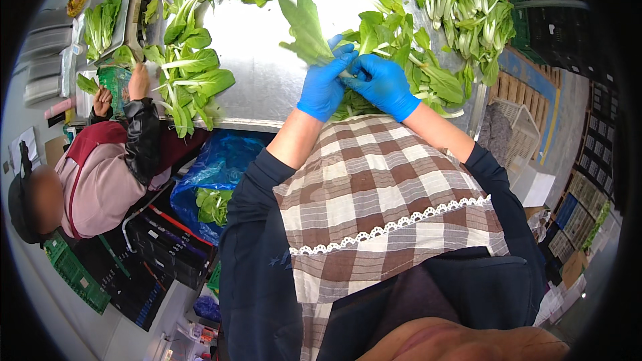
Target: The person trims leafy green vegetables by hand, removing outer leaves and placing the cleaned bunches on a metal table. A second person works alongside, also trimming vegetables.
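Both my hands wear blue gloves and meet over the near part of a metal worktable (251, 85). My left hand (326, 80) is closed round the pale base of a leafy green (306, 30), whose leaves point up and away to the left. My right hand (383, 82) touches the stem end, with thumb and fingertips pinched together; whether it grips a piece there is hidden. Loose leafy greens (436, 80) lie beneath and to the right of my hands. A larger pile of greens with white stems (466, 10) sits at the table's right edge.
More greens (188, 70) line the table's left side and far edge. A co-worker (100, 165) at the left handles leaves near a scale. Below the table edge, a blue plastic bag (220, 160) holds greens beside black crates (168, 245). A white basket (521, 135) stands at right.
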A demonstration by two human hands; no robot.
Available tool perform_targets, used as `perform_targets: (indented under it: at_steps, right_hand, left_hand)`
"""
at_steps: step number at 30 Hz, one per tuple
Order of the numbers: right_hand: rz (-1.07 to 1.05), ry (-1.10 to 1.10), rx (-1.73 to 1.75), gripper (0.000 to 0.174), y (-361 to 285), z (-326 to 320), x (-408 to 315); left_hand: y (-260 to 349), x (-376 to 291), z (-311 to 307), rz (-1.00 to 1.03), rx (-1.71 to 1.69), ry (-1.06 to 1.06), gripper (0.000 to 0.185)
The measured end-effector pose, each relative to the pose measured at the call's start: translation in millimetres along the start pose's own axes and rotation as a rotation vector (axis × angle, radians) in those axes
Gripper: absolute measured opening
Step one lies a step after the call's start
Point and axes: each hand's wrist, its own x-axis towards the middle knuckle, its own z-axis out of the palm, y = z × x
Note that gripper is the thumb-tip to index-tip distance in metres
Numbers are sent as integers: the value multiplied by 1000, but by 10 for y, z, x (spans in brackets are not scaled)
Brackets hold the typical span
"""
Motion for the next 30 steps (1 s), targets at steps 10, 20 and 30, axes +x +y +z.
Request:
perform_targets:
  at_steps: [10, 20, 30]
  right_hand:
    - [63, 68, 346, 19, 280, 130, 22]
    - [295, -161, 655, 22, 268, 49, 117]
    - [458, 5, 808, 21, 299, 61, 132]
  left_hand:
    - [73, 68, -79, -62, -155, -143, 65]
    - [24, 85, -100, -120, -135, -185, 68]
    - [3, 76, -118, -143, -160, -23, 53]
